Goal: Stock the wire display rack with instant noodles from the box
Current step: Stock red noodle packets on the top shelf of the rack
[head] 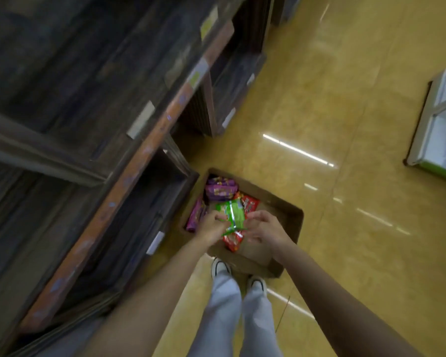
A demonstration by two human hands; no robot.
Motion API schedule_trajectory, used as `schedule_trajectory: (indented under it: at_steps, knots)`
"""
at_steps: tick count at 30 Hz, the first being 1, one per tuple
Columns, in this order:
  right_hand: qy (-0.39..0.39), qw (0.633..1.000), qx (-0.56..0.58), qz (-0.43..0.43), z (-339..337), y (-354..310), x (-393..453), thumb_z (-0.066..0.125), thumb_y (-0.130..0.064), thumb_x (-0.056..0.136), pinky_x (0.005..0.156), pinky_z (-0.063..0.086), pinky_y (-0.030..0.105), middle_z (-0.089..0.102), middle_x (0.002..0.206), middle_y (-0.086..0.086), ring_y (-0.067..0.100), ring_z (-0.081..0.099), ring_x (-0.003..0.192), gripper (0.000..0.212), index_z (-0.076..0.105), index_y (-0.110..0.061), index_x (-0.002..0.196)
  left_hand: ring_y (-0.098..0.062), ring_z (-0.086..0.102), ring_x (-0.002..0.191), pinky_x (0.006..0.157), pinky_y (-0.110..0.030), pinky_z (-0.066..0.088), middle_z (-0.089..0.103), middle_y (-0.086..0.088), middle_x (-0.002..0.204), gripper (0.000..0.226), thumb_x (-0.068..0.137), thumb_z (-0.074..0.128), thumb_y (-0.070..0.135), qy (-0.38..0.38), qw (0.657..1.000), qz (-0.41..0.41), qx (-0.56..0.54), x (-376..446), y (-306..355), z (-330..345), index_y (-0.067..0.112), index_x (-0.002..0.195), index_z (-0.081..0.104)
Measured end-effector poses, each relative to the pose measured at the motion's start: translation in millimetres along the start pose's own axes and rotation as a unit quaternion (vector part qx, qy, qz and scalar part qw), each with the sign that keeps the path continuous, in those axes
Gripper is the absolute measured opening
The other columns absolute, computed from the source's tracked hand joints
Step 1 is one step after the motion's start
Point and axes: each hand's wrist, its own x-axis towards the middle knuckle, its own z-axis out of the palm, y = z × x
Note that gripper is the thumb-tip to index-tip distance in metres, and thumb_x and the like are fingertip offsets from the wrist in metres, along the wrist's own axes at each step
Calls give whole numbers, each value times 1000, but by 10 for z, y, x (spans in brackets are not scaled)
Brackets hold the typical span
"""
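An open cardboard box (291, 215) is set on the floor (345, 124) just right of the dark display rack (88, 124), its left wall close to the rack's base; bare floor lies beyond the box's right side. Over the box a green noodle packet (233, 215) is pinched by the left hand (210, 226) and right hand (265, 229), its long axis running from the person toward the box's far end. Purple packets (219, 189) and red packets (247, 203) lie inside the box.

Dim motion-blurred rack (93, 140), streaked ceiling-light glare on glossy floor (345, 104), wide-angle bending at edges.
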Motion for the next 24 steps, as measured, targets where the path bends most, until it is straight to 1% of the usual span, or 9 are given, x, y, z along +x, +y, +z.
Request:
schedule_trajectory:
  at_steps: [3,7,9,11,13,15,18,22,24]
  knots:
    - [8,1000,15,25,-124,470,598,50,8,89,48,45,20,58,83,8,16,56,63,19,51,-9,99,-24,59,87,65,-27,48,61,-13,99,9,90,60,13,0,999,-42,-15,595,-426,294,14,88,52]
    - [17,997,38,60,-186,1165,1494,56,0,90,54,41,23,58,77,11,18,54,62,14,49,-10,86,-15,52,64,59,-24,42,54,-4,72,10,92,55,7,13,995,-90,-40,1433,-1073,684,12,88,48]
    - [21,996,40,78,-170,1533,1938,51,-1,93,53,42,22,58,81,13,15,57,59,15,47,-11,84,-11,48,60,56,-22,40,50,-2,69,14,92,54,6,9,993,-108,-36,1809,-1389,865,14,84,47]
    - [22,994,41,102,-142,1878,2340,44,-3,97,52,44,20,58,86,15,11,58,56,5,47,-6,100,-10,47,59,50,-17,40,49,-2,68,13,93,52,5,-1,992,-123,-26,2166,-1668,1042,14,85,47]
    - [26,994,4,103,-127,2186,2701,47,-5,96,59,47,23,59,94,15,12,58,64,18,48,-6,115,-14,49,61,46,-14,42,48,-3,68,12,93,51,4,-10,992,-127,-16,2479,-1879,1201,14,87,48]
    - [28,995,-25,91,-117,2401,3036,48,-7,95,68,52,33,60,93,15,19,59,71,7,55,-6,98,-22,56,79,67,-21,50,56,-6,80,10,92,51,6,-24,994,-109,23,2801,-2079,1358,15,87,52]
    - [40,994,-57,87,-131,2688,3558,49,-11,94,85,51,45,60,88,13,26,57,82,24,53,-20,73,-26,56,107,88,-29,45,62,-11,112,18,93,48,9,-36,992,-65,104,3206,-2225,1560,8,103,63]
    - [94,991,-82,53,-152,2955,4222,52,-12,92,85,48,41,59,76,-3,20,54,86,18,59,-23,80,-29,54,115,96,-33,43,59,-15,124,29,98,40,12,-91,975,-22,203,3648,-2286,1799,5,117,61]
    - [99,991,-87,38,-156,3078,4529,51,-8,90,87,47,41,60,85,-1,19,52,87,19,64,-20,94,-30,50,120,98,-33,40,53,-18,132,33,98,36,11,-161,950,-11,267,3816,-2350,1891,3,126,54]
